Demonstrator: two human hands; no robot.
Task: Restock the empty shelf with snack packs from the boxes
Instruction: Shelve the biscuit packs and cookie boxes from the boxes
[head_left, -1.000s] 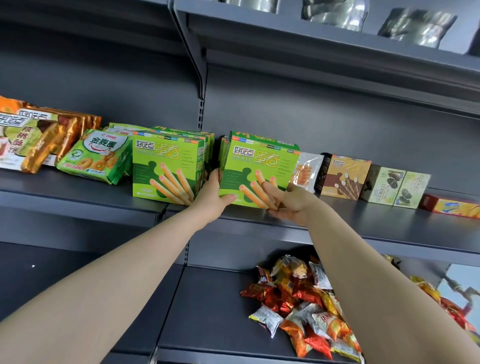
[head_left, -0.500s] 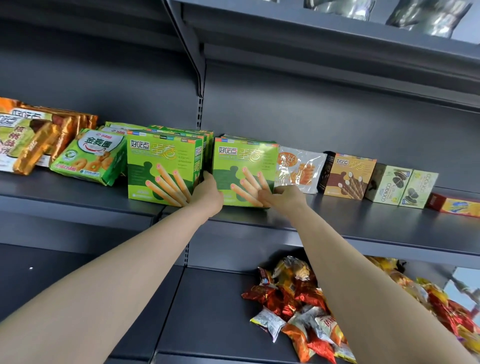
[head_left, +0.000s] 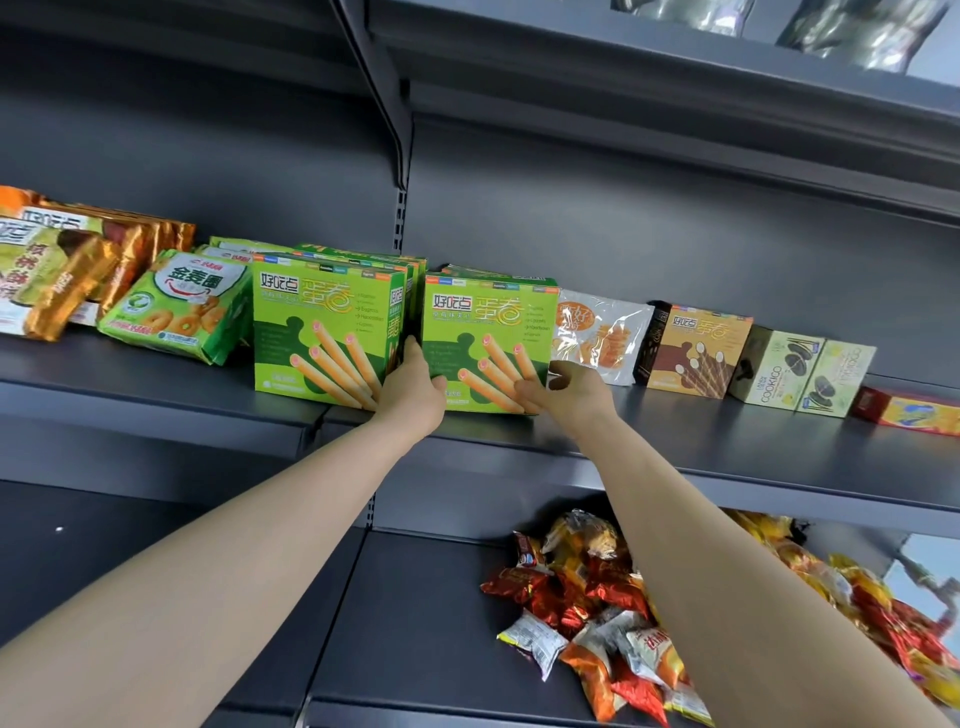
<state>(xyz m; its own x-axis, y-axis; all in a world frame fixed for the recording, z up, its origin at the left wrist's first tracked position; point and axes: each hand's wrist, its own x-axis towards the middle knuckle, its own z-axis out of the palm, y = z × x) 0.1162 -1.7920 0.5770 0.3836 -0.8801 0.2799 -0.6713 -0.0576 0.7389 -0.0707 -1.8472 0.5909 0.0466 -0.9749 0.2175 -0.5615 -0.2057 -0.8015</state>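
A person's left hand (head_left: 413, 395) and right hand (head_left: 574, 397) clasp a green snack box (head_left: 488, 332) standing upright near the front of a grey shelf (head_left: 727, 447). The left hand lays its thumb across the box's lower left corner, its fingers tucked into the gap beside a matching green box (head_left: 322, 332); the right rests its fingers on the lower right front, thumb hooked round the right edge. The held box stands between the two hands, just beside a clear snack bag (head_left: 597, 332) on its right.
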